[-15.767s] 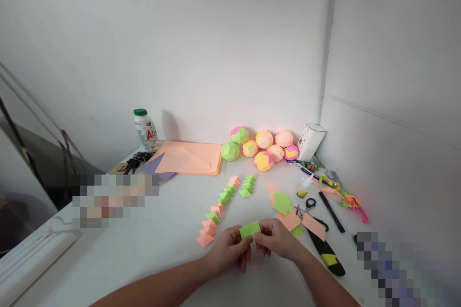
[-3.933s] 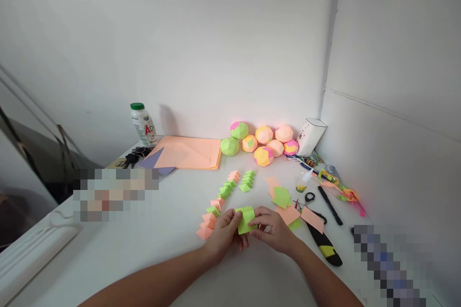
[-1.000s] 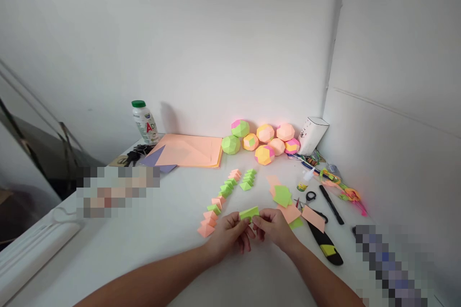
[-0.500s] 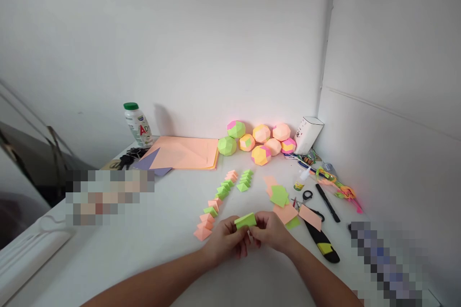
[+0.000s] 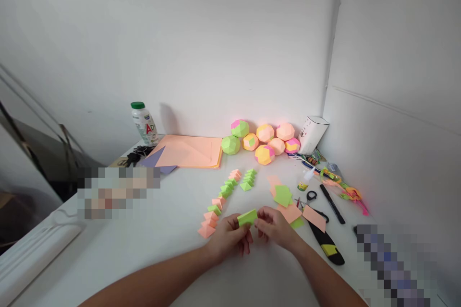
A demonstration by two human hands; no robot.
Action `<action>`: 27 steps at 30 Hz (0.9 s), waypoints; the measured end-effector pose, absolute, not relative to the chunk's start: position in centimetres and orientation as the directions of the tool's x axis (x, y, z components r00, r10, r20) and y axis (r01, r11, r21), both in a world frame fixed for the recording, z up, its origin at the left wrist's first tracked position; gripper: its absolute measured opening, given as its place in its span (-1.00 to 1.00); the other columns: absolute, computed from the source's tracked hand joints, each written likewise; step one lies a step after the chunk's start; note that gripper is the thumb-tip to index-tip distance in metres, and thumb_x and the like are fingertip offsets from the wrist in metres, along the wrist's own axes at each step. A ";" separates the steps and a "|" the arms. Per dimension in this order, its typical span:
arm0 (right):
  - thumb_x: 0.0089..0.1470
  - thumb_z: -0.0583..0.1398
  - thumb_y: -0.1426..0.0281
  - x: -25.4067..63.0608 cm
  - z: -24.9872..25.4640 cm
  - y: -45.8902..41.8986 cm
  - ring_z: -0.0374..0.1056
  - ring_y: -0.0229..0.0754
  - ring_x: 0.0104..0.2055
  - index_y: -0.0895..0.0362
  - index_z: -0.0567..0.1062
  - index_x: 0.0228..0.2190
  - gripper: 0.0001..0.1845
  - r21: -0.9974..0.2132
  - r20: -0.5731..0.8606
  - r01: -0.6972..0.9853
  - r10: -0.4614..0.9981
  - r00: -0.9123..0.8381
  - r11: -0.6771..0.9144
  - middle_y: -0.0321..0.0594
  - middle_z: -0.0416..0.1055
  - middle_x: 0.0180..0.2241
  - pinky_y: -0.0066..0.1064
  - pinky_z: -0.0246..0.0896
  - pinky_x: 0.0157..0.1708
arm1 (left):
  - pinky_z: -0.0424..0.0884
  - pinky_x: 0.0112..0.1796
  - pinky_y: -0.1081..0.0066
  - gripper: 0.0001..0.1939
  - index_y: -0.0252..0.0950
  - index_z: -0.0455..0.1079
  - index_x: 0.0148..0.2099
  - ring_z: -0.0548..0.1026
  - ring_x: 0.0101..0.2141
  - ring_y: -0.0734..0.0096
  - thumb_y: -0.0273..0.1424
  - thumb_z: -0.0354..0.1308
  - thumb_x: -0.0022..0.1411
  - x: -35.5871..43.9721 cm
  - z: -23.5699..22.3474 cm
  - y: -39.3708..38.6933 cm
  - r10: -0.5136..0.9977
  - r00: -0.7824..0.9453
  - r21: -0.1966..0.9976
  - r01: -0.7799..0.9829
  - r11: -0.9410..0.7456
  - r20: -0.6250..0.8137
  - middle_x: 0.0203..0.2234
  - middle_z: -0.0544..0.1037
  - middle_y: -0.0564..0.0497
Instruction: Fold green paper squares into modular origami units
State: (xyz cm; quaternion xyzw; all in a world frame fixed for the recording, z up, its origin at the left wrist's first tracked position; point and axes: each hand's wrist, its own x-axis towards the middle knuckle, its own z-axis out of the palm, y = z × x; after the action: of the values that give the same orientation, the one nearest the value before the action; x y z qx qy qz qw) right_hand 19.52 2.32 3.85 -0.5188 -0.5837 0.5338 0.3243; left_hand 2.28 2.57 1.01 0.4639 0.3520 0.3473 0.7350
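A small folded piece of green paper point(image 5: 247, 218) is held up over the table. My left hand point(image 5: 230, 236) pinches its left and lower part between thumb and fingers. At its right end, my right hand point(image 5: 272, 226) grips the edge with thumb and forefinger. Just left of my hands runs a row of folded peach and green paper pieces point(image 5: 215, 209), with a shorter row of green folded pieces point(image 5: 248, 179) behind. Loose peach and green paper pieces point(image 5: 283, 195) lie right of my hands.
Scissors point(image 5: 311, 196), a black-and-yellow cutter point(image 5: 327, 247), a black pen point(image 5: 332, 204) and a glue bottle point(image 5: 303, 183) lie on the right. Several paper balls point(image 5: 264, 154) stand by the wall, beside stacked peach sheets point(image 5: 190, 151) and a white bottle point(image 5: 144, 124).
The view has shifted slightly, so the table things sit a bit further right. The green paper is tilted a little more, and my right fingers have slid toward its right edge.
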 end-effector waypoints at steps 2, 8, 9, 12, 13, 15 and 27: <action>-0.03 0.16 0.36 18.9 3.7 2.0 0.23 -0.34 -0.62 0.16 0.36 -0.49 -0.88 -0.971 -0.158 0.224 0.934 -0.320 -0.087 -0.36 0.32 -0.62 -0.53 0.16 -0.63 | 0.24 -0.73 0.56 -0.67 -0.31 0.27 -0.44 0.42 -0.74 0.51 -0.13 0.17 0.08 2.3 0.9 2.6 0.832 0.525 0.929 -0.188 0.320 -0.180 -0.67 0.48 0.08; -0.06 0.15 0.41 18.5 3.4 2.0 0.15 -0.37 -0.72 0.14 0.26 -0.63 -0.81 -0.976 -0.167 0.175 0.957 -0.239 -0.127 -0.41 0.27 -0.74 -0.54 0.06 -0.69 | 0.27 -0.72 0.55 -0.69 -0.29 0.22 -0.46 0.43 -0.72 0.50 -0.18 0.16 0.11 2.3 0.6 2.6 0.839 0.515 0.918 -0.224 0.327 -0.173 -0.64 0.51 0.06; -0.07 0.14 0.42 18.7 3.4 2.1 0.14 -0.37 -0.73 0.13 0.25 -0.64 -0.80 -0.976 -0.174 0.170 0.960 -0.218 -0.138 -0.43 0.26 -0.76 -0.54 0.05 -0.70 | 0.26 -0.73 0.55 -0.69 -0.28 0.19 -0.47 0.43 -0.73 0.50 -0.18 0.17 0.10 2.3 0.6 2.6 0.845 0.504 0.912 -0.237 0.335 -0.179 -0.65 0.51 0.06; -0.08 0.13 0.44 19.1 3.6 2.3 0.13 -0.37 -0.74 0.13 0.23 -0.66 -0.79 -0.978 -0.176 0.144 0.968 -0.181 -0.151 -0.44 0.25 -0.77 -0.53 0.06 -0.70 | 0.24 -0.74 0.56 -0.69 -0.27 0.16 -0.46 0.43 -0.73 0.50 -0.19 0.17 0.09 2.3 0.5 2.7 0.850 0.490 0.891 -0.277 0.361 -0.192 -0.65 0.51 0.06; -0.08 0.13 0.44 19.2 3.7 2.4 0.13 -0.37 -0.74 0.13 0.23 -0.66 -0.79 -0.980 -0.172 0.133 0.970 -0.173 -0.150 -0.44 0.25 -0.78 -0.53 0.07 -0.70 | 0.23 -0.75 0.56 -0.70 -0.27 0.16 -0.45 0.43 -0.73 0.49 -0.19 0.16 0.10 2.3 0.5 2.7 0.849 0.491 0.883 -0.290 0.369 -0.194 -0.65 0.51 0.06; -0.07 0.12 0.43 19.3 3.9 2.5 0.13 -0.37 -0.74 0.13 0.23 -0.66 -0.79 -0.983 -0.161 0.118 0.974 -0.162 -0.143 -0.43 0.25 -0.78 -0.53 0.08 -0.69 | 0.25 -0.73 0.55 -0.71 -0.26 0.15 -0.44 0.45 -0.70 0.47 -0.20 0.13 0.12 2.2 0.5 2.7 0.854 0.488 0.867 -0.330 0.374 -0.182 -0.62 0.52 0.06; -0.11 0.18 0.47 19.0 3.3 1.8 0.35 -0.20 -0.30 0.11 0.23 -0.20 -0.63 -0.897 0.146 0.371 0.954 -0.260 0.239 -0.10 0.36 -0.17 -0.46 0.27 -0.46 | 0.31 -0.65 0.55 -0.58 -0.20 -0.01 -0.44 0.40 -0.67 0.54 -0.27 0.26 0.05 2.4 0.4 3.0 0.900 0.405 0.831 -0.437 0.344 -0.159 -0.67 0.41 0.21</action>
State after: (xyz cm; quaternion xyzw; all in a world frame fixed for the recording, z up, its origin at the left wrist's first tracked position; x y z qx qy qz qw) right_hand 18.96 1.77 3.32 -0.4789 -0.6920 0.3888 0.3749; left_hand 2.39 2.99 0.37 0.3635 0.3184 0.4426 0.7554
